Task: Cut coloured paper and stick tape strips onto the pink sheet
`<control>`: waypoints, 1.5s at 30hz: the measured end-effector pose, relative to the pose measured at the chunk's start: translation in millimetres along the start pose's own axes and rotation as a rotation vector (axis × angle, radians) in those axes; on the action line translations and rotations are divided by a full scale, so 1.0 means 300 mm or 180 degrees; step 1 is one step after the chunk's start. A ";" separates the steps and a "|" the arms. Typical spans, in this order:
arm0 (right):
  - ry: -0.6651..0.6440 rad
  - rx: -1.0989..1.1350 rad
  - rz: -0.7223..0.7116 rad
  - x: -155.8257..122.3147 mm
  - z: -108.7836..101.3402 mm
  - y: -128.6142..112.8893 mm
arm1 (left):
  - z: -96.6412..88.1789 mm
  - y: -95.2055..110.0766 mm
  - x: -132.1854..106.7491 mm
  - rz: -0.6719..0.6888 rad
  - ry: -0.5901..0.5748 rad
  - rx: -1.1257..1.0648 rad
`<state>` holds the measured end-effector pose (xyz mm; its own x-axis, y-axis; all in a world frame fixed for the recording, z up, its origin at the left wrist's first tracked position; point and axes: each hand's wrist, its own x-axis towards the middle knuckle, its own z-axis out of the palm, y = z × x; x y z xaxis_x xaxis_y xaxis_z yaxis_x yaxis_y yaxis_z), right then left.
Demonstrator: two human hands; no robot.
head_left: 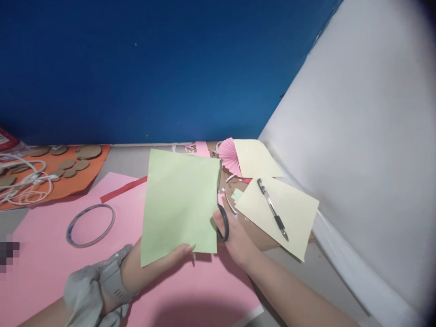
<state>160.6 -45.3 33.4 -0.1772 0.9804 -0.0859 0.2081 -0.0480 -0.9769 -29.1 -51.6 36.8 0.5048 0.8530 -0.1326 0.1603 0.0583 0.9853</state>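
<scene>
My left hand [160, 261] pinches the lower edge of a pale green sheet of paper [179, 204] and holds it up above the desk. My right hand [235, 240] grips black-handled scissors [223, 223] at the sheet's right edge; the blades are mostly hidden behind the paper. A grey watch and a grey scrunchie sit on my left wrist.
A large pink sheet [51, 272] covers the desk, with a tape ring [90, 225] on it. A pen [272, 209] lies on a cream sheet [282, 218] to the right. White cord [23, 184] and cardboard discs [78, 159] lie on orange paper at left. A folded pink fan [229, 154] lies by the blue wall.
</scene>
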 end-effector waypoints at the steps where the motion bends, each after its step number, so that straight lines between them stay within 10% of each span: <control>1: 0.0037 -0.0021 0.0016 0.000 0.001 0.004 | -0.001 0.001 0.000 -0.0031 -0.0009 -0.0009; 13: 0.0121 0.0065 0.0011 0.000 0.007 -0.005 | -0.017 -0.093 -0.008 0.0052 0.0061 0.0159; 45: 0.0069 0.0327 0.0243 0.010 0.009 0.006 | -0.012 -0.075 0.002 0.0141 0.0027 0.0128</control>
<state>157.7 -43.1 30.7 -0.1435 0.9770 -0.1577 0.1203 -0.1409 -0.9827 -35.6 -50.6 14.8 0.5050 0.8586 -0.0880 0.1719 -0.0001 0.9851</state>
